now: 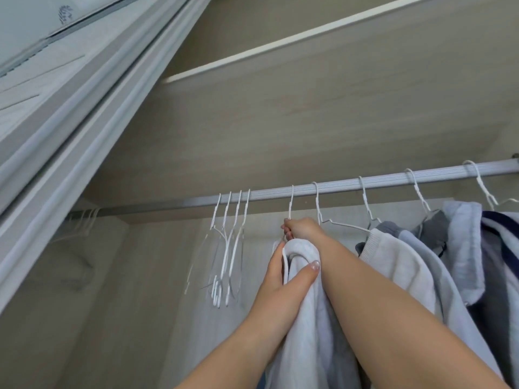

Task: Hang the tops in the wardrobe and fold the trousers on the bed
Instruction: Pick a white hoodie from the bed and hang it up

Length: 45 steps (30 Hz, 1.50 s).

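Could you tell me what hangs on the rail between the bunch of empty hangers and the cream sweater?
In the head view, one hanger whose neck the right hand grips; the left hand holds a pale top beneath.

Soft, even daylight fills the wardrobe interior (280,136), with no glare. Faint shadows of the empty hangers (227,242) fall on the side panel at far left. Wide-angle distortion bends the rail (393,181) and door frame (84,122); detail is slightly soft.

I can read no text, number or brand anywhere. At about ten o'clock, the pale panel (33,21) carries only a small grey leaf-like emblem (65,14), without letters.
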Motion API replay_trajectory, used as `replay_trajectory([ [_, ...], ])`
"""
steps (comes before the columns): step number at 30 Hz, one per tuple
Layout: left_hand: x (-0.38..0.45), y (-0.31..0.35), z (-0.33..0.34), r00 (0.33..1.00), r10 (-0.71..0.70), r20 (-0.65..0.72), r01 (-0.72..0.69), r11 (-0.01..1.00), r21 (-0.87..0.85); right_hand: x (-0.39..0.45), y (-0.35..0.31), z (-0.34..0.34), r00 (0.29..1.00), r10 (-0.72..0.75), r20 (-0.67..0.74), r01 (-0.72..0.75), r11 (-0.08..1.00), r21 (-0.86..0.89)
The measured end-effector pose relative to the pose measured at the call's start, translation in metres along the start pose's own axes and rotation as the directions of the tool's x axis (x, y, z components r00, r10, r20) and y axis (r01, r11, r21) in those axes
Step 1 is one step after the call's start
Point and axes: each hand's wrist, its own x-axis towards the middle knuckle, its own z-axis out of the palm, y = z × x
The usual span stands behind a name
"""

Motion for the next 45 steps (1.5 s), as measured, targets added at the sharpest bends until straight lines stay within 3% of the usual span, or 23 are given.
replay_trajectory([
  [3, 0.001, -0.002, 0.005, 1.000, 0.009, -0.011, -0.009, 1.000, 0.017, -0.006, -0.001, -0.008, 0.999, -0.023, 0.044, 0.025, 0.999, -0.035],
  [6, 0.001, 0.002, 0.012, 0.999, -0.007, -0.038, 0.007, 1.000, 0.007, -0.016, -0.009, -0.023, 0.997, -0.049, 0.063, 0.067, 0.937, -0.342],
  [9, -0.013, 0.003, 0.019, 0.998, 0.004, -0.063, -0.004, 1.000, 0.000, -0.035, -0.009, -0.029, 0.995, -0.078, 0.054, 0.093, 0.916, -0.390],
  [11, -0.034, 0.000, 0.020, 0.995, 0.013, -0.102, -0.010, 1.000, 0.027, -0.056, 0.000, -0.031, 0.981, -0.193, 0.014, 0.181, 0.888, -0.423],
  [13, -0.057, -0.005, 0.016, 0.991, -0.017, -0.136, 0.025, 0.998, 0.057, -0.084, 0.018, -0.035, 0.947, -0.318, -0.046, 0.297, 0.922, -0.248],
  [15, -0.086, -0.011, 0.013, 0.981, -0.098, -0.167, 0.108, 0.993, 0.055, -0.122, 0.041, -0.039, 0.928, -0.339, -0.153, 0.338, 0.941, -0.030],
  [18, -0.130, -0.015, 0.007, 0.954, -0.219, -0.203, 0.237, 0.969, 0.068, -0.177, 0.070, -0.035, 0.879, -0.434, -0.198, 0.451, 0.891, 0.048],
  [22, -0.182, 0.001, -0.005, 0.905, -0.328, -0.272, 0.369, 0.922, 0.116, -0.248, 0.094, -0.017, 0.924, -0.362, -0.123, 0.373, 0.924, 0.081],
  [30, -0.273, 0.086, -0.015, 0.858, -0.360, -0.366, 0.467, 0.844, 0.264, -0.379, 0.102, 0.016, 0.922, -0.383, 0.054, 0.380, 0.923, 0.063],
  [35, -0.359, 0.150, -0.025, 0.770, -0.386, -0.507, 0.575, 0.763, 0.293, -0.470, 0.089, 0.032, 0.936, -0.291, 0.196, 0.256, 0.948, 0.188],
  [36, -0.388, 0.175, -0.030, 0.727, -0.399, -0.559, 0.614, 0.741, 0.271, -0.498, 0.079, 0.039, 0.933, -0.261, 0.247, 0.211, 0.955, 0.211],
  [41, -0.491, 0.254, -0.041, 0.597, -0.391, -0.701, 0.696, 0.687, 0.210, -0.599, 0.051, 0.060, 0.869, -0.209, 0.448, 0.099, 0.962, 0.255],
  [45, -0.574, 0.326, -0.049, 0.470, -0.303, -0.829, 0.761, 0.615, 0.207, -0.683, 0.015, 0.088, 0.750, -0.245, 0.615, 0.056, 0.949, 0.309],
])
